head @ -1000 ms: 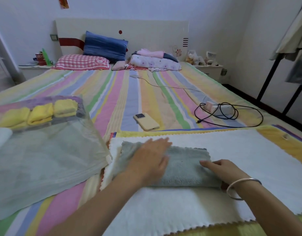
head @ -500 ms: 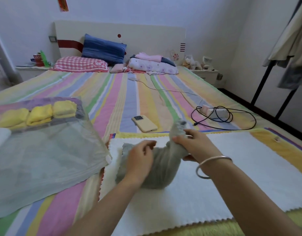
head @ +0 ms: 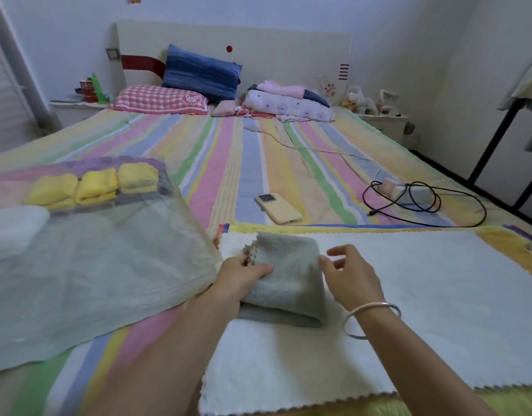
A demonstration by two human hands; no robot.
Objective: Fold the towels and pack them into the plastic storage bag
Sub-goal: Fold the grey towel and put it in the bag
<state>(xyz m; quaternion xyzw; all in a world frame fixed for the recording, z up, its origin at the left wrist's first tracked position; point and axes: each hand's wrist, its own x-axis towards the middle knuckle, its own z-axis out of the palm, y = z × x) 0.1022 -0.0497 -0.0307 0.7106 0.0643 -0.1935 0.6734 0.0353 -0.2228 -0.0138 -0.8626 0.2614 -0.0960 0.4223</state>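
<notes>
A grey towel [head: 291,277] lies folded into a compact rectangle on a spread white towel [head: 423,310]. My left hand [head: 239,273] grips the grey towel's left edge, thumb on top and fingers under it. My right hand [head: 350,273] hovers just beside its right edge with fingers loosely spread, holding nothing. The clear plastic storage bag [head: 102,265] lies flat to the left, its edge close to my left hand. Inside its far end sit three folded yellow towels [head: 93,184] on purple ones, with a white towel [head: 12,226] at the left.
A yellow-cased phone [head: 278,208] lies on the striped bedsheet just beyond the white towel. A black cable and power strip [head: 414,195] are coiled at the right. Pillows and folded bedding sit at the headboard. A dark rack stands at the far right.
The grey towel went from a flat strip, through a lifted fold, to a compact folded rectangle. My right hand let go of it; my left hand now grips its left edge.
</notes>
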